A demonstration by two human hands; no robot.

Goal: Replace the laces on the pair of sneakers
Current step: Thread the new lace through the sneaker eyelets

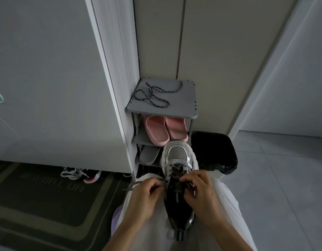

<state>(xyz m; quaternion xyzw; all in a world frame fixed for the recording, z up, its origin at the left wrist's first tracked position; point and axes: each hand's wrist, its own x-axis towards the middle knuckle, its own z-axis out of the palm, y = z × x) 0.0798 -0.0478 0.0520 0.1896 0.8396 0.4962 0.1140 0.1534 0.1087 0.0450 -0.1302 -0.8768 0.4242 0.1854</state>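
Observation:
A white and grey sneaker (178,156) with a black tongue lies on my lap, toe pointing away from me. A dark speckled lace (176,168) crosses its lower eyelets. My left hand (147,198) pinches one end of that lace, which trails off to the left. My right hand (201,192) pinches the lace at the right eyelets beside the tongue. A second speckled lace (153,96) lies loose in coils on top of the grey shoe rack (185,105).
The rack holds pink slippers (165,130) and a grey slipper (149,155) below. A black bin (214,151) with a liner stands to its right. Other shoes (80,174) lie under a white cabinet (57,87), beside a dark doormat (39,196). Tiled floor spreads to the right.

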